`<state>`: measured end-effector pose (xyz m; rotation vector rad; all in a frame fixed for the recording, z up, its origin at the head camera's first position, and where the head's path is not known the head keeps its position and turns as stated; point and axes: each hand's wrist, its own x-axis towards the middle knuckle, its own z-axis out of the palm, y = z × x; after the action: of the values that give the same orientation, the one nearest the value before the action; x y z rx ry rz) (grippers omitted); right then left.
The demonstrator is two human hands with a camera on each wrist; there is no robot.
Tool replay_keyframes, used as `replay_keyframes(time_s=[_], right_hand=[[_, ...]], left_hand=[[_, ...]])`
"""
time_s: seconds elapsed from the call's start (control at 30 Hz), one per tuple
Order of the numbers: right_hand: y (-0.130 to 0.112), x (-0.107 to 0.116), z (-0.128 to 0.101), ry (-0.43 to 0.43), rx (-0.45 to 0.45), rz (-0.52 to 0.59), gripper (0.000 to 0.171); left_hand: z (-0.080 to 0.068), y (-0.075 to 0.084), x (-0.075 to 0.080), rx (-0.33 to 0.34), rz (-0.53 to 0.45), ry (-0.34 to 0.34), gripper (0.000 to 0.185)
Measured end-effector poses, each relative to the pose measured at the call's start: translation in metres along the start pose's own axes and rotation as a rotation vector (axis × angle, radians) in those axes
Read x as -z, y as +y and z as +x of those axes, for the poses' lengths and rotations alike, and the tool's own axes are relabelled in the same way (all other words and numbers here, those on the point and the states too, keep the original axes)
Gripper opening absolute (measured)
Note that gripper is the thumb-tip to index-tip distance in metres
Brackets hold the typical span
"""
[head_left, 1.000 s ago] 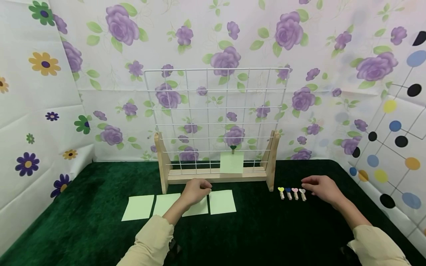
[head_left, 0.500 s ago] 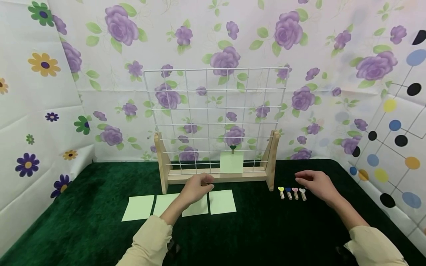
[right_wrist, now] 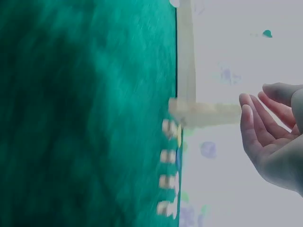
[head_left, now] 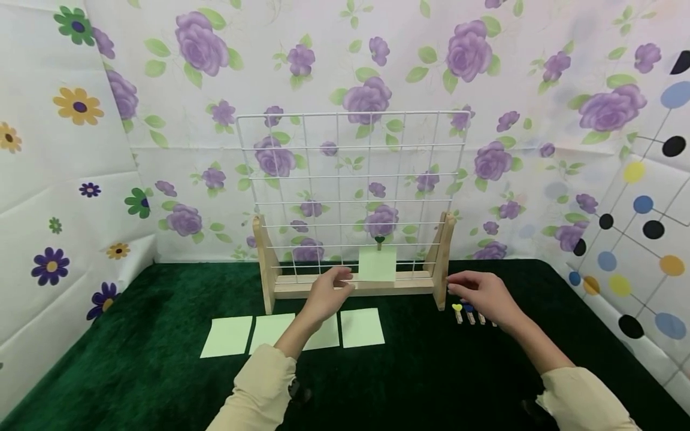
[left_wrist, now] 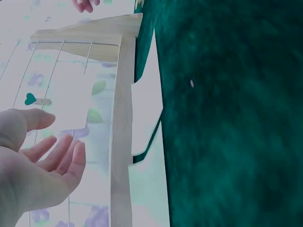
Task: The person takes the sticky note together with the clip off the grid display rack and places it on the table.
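A pale green paper note (head_left: 377, 264) hangs low on the white wire grid (head_left: 353, 175), under a small clothespin (head_left: 380, 243) with a dark green heart. My left hand (head_left: 326, 296) is raised in front of the grid's base, left of that note, thumb and fingers parted around nothing. Over by the right wooden leg (head_left: 443, 263), my right hand (head_left: 487, 297) hovers with loosely bent fingers and holds nothing. Several heart clothespins lie beneath it in a row; the yellow one (head_left: 457, 313) shows fully, while the hand partly hides others. The right wrist view shows the row of clothespins (right_wrist: 166, 156) whole.
Several pale green notes lie in a row on the dark green cloth (head_left: 135, 359) before the stand, the rightmost note (head_left: 363, 328) uncovered. My left forearm crosses over the middle of this row. Flowered sheeting (head_left: 178, 149) stands behind, with dotted sheeting (head_left: 647, 251) at the right.
My right hand has moved left, from beside the clothespins to over them near the stand's leg. My left hand has risen and shifted right, toward the hanging note.
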<state>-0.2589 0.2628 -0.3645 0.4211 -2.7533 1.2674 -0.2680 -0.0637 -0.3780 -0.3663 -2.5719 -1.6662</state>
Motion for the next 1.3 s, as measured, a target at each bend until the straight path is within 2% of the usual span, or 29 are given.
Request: replay_keyframes(time_s=[0.23, 0.53, 0.7, 0.93, 1.13, 1.3], right_hand=[[-0.024, -0.016, 0.015, 0.004, 0.071, 0.032, 0.03], [-0.055, -0.028, 0.041, -0.003, 0.145, 0.088, 0.03], [-0.07, -0.032, 0.053, 0.002, 0.15, 0.073, 0.032], [-0.084, -0.038, 0.065, 0.004, 0.122, 0.08, 0.036], [-0.089, -0.043, 0.075, 0.008, 0.114, 0.091, 0.036], [-0.093, -0.043, 0.081, -0.001, 0.092, 0.085, 0.036]], left_hand=[[0.011, 0.01, -0.013, 0.021, -0.047, 0.08, 0.045], [0.022, 0.02, -0.023, 0.086, -0.112, 0.155, 0.043], [0.028, 0.021, -0.024, 0.119, -0.145, 0.193, 0.042], [0.036, 0.02, -0.025, 0.139, -0.176, 0.199, 0.038], [0.039, 0.018, -0.026, 0.132, -0.186, 0.22, 0.037], [0.04, 0.018, -0.028, 0.101, -0.175, 0.213, 0.039]])
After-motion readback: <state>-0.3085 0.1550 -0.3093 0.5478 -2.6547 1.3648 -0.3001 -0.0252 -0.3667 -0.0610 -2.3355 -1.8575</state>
